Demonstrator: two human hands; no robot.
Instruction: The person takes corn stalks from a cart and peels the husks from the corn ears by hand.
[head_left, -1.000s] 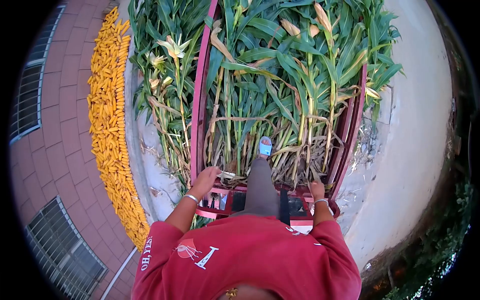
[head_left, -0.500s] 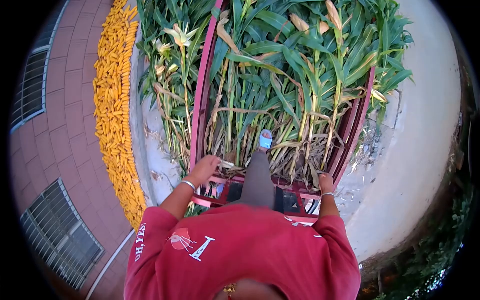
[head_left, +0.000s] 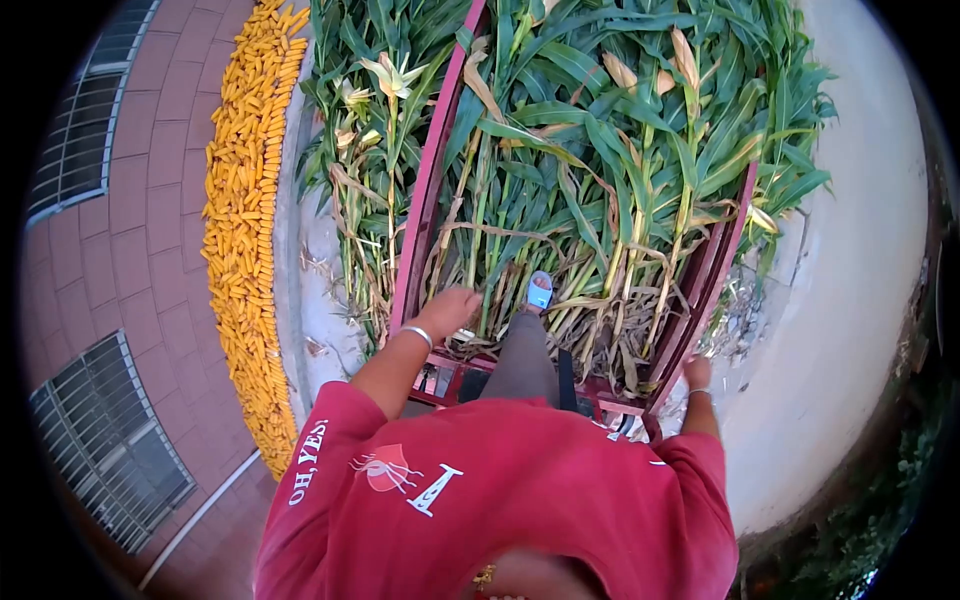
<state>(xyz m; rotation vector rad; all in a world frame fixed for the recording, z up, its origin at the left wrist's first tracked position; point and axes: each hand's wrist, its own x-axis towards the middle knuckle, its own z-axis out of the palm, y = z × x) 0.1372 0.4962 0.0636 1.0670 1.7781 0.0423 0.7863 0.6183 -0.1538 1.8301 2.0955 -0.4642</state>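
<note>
Corn stalks (head_left: 610, 160) lie in the red cart (head_left: 422, 195) before the hands I watch. Left hand (head_left: 450, 313) hangs over their lower ends, right hand (head_left: 697, 372) beside the right rail (head_left: 712, 270), well apart; I cannot tell whether either grips anything. Between them I see a blue sandal (head_left: 539, 292); far left, heaped yellow cobs (head_left: 242, 240).

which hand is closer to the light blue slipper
Left. The left hand is a short way left of the slipper; the right hand is farther off to its right, beside the red rail.
</note>
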